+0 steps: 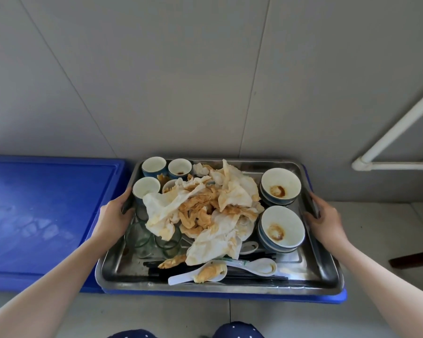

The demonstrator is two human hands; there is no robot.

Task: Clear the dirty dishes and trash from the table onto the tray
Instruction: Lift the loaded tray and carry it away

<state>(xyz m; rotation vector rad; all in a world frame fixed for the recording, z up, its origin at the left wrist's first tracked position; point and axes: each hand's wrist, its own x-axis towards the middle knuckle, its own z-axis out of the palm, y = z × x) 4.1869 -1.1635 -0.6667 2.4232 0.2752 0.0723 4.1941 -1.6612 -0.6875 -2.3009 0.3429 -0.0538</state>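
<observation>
Two hands (pixel 115 215) (pixel 325 220) gripping tray (pixel 220 287), stained napkins (pixel 205 211), bowls (pixel 281 186), cups (pixel 154 165)

**Loaded tray held at both sides**

The left hand (pixel 112 215) and the right hand (pixel 325 220) are gripping the metal tray (pixel 230 287) at its side rims. Stained napkins (pixel 205 211), bowls (pixel 281 225), cups (pixel 154 165) and spoons (pixel 254 265) are lying in it.

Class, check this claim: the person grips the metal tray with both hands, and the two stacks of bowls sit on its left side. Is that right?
No. The head view shows the far bowl stack and near bowl stack on the right side of the tray. The left hand and right hand do grip it.
</observation>
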